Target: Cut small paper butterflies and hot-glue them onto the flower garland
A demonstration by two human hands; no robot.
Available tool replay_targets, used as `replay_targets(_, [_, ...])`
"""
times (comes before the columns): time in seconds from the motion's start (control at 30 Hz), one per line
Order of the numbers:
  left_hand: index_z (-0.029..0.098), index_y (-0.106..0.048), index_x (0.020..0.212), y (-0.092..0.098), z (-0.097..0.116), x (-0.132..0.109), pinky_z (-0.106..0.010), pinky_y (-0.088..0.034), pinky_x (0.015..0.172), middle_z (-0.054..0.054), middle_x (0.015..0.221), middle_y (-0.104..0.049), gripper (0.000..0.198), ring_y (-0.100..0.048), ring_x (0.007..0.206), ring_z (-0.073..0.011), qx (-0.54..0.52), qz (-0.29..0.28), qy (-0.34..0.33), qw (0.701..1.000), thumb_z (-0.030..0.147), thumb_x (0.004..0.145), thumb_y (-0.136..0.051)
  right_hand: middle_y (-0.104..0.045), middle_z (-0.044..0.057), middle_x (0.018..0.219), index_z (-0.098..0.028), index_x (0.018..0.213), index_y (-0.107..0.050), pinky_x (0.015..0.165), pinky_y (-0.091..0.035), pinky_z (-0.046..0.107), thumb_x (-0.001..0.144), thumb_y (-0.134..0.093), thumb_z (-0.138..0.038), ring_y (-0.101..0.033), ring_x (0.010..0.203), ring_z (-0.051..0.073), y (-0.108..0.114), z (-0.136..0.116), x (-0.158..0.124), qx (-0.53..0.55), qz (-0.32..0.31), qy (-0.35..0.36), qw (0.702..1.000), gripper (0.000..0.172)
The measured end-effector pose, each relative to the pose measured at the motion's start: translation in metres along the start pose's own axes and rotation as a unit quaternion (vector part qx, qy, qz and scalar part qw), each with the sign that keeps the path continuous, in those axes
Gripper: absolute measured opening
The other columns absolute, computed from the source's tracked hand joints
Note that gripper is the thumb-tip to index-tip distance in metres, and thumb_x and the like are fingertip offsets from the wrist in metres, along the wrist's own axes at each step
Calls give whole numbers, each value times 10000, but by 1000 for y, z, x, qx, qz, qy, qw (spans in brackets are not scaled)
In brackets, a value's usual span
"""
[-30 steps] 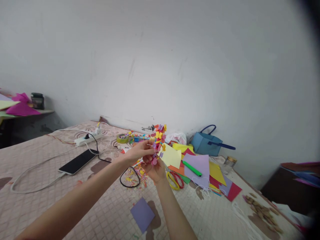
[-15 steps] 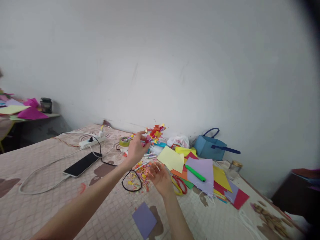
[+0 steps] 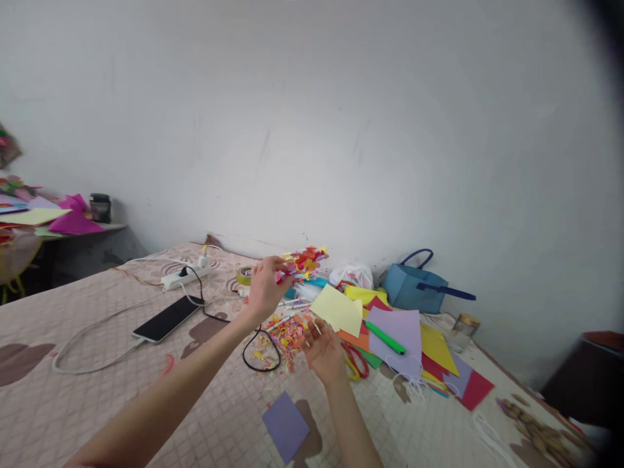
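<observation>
My left hand reaches over the back of the paper scraps. Its thumb and fingers are closed around the near side of a bunch of colourful paper flowers, red, orange, yellow and pink. My right hand is palm up and holds nothing visible, its fingers apart and loosely bent. It is just right of the small paper scraps. Behind it lies a pale yellow sheet. Scissors with red and yellow handles lie to its right. A purple paper square lies in front.
To the right are a green marker on a lilac sheet, more coloured sheets, a blue bag and a jar. On the left are a phone, cables and a power strip. Tape stands behind.
The view has turned slightly left, so the scene sits a little further right. My right hand has opened out slightly; my left hand stays at the paper flowers.
</observation>
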State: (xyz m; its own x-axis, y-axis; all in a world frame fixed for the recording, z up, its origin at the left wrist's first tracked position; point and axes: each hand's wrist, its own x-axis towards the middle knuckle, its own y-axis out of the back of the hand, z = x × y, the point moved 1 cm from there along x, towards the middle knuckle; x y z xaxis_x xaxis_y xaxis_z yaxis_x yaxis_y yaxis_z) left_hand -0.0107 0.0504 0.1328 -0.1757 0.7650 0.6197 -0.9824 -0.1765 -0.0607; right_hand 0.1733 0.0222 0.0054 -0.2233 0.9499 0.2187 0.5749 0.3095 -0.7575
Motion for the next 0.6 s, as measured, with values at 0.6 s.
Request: replay_targets(0.6, [149, -629, 690, 42, -29, 12, -284, -486, 580, -52, 618, -645, 258, -603, 564, -161, -268, -288, 241, 887, 348, 594, -764, -713, -3, 877, -244, 885, -679, 711, -489, 314, 759, -648, -353, -649, 770, 147, 2, 4, -1, 6, 28, -1, 1000, 169])
